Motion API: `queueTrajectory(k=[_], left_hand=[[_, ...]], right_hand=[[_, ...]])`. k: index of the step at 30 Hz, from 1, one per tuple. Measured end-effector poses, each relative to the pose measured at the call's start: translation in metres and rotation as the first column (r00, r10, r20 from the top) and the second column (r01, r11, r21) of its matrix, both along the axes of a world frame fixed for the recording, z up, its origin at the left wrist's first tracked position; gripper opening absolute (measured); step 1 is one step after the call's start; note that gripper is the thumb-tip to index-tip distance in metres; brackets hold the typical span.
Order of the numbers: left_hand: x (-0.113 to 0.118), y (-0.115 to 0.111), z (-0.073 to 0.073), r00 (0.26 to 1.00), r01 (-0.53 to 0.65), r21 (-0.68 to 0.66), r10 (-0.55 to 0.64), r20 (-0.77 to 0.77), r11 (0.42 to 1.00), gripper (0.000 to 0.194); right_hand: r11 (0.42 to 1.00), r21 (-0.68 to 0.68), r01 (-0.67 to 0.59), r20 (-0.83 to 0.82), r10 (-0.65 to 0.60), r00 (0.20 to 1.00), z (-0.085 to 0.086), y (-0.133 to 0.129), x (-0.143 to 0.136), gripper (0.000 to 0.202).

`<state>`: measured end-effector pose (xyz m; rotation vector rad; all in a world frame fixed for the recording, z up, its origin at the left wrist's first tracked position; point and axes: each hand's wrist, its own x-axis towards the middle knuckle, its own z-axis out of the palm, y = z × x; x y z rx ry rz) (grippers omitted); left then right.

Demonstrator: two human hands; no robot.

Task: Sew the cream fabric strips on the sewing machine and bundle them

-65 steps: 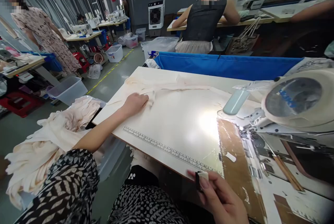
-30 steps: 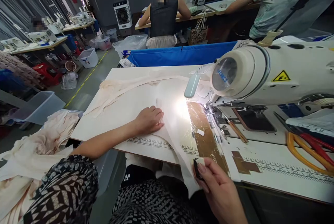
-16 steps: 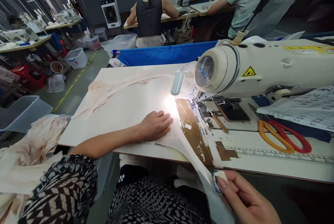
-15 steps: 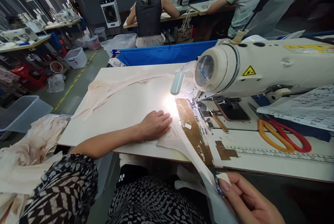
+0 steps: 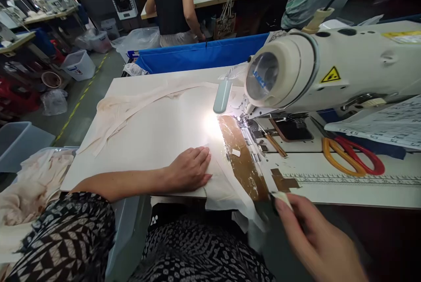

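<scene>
My left hand (image 5: 191, 169) lies flat, palm down, on the white table, its fingertips at the edge of pale, thin fabric (image 5: 223, 185). Part of this fabric hangs over the front edge toward my lap. In front of the table's edge, my right hand (image 5: 312, 229) pinches a small dark item with a cream piece (image 5: 283, 198); its kind I cannot make out. The fabric's hanging end is apart from these fingers. Ahead is the sewing machine (image 5: 289, 69), its lamp lighting the table near the needle. Brown tape (image 5: 241, 159) covers the surface beside the needle area.
Scissors (image 5: 351, 155) with orange and red handles lie at right, near a wooden-handled tool (image 5: 275, 144) and printed paper (image 5: 381, 122). More pale fabric (image 5: 115, 111) stretches across the table. A fabric-filled bin (image 5: 42, 176) stands left. Two people sit beyond the blue cloth (image 5: 197, 56).
My right hand has moved up toward the table edge, and the fabric strip beside it has dropped away, toward my lap. My left hand has slid slightly toward me. The view has shifted.
</scene>
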<state>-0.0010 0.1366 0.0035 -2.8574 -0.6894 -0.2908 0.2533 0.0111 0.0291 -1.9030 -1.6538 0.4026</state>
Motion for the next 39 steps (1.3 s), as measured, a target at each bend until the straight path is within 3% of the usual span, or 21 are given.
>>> queueTrajectory(k=[6,11,23,32,39], left_hand=[[-0.003,0.003,-0.002,0.999,-0.004,0.002,0.004,0.033,1.000,0.048],[-0.003,0.003,-0.010,0.998,-0.027,0.020,0.026,0.054,0.999,0.056],[-0.001,0.001,-0.011,0.998,-0.054,0.013,0.054,0.018,0.998,0.057],[0.000,0.001,-0.010,0.998,-0.059,0.024,0.059,0.010,0.998,0.053],[-0.001,0.001,-0.007,0.998,-0.058,0.027,0.058,-0.007,0.998,0.053]], right_hand=[[0.988,-0.006,-0.157,0.127,0.156,0.980,-0.004,0.088,-0.066,0.026],[0.983,-0.035,-0.178,0.184,0.181,0.966,-0.019,0.122,-0.080,0.024],[0.981,-0.047,-0.191,0.206,0.196,0.959,-0.018,0.129,-0.085,0.022],[0.953,-0.135,-0.273,0.196,0.296,0.935,-0.010,0.136,-0.085,0.023],[0.925,-0.186,-0.332,0.137,0.359,0.923,-0.002,0.116,-0.071,0.023]])
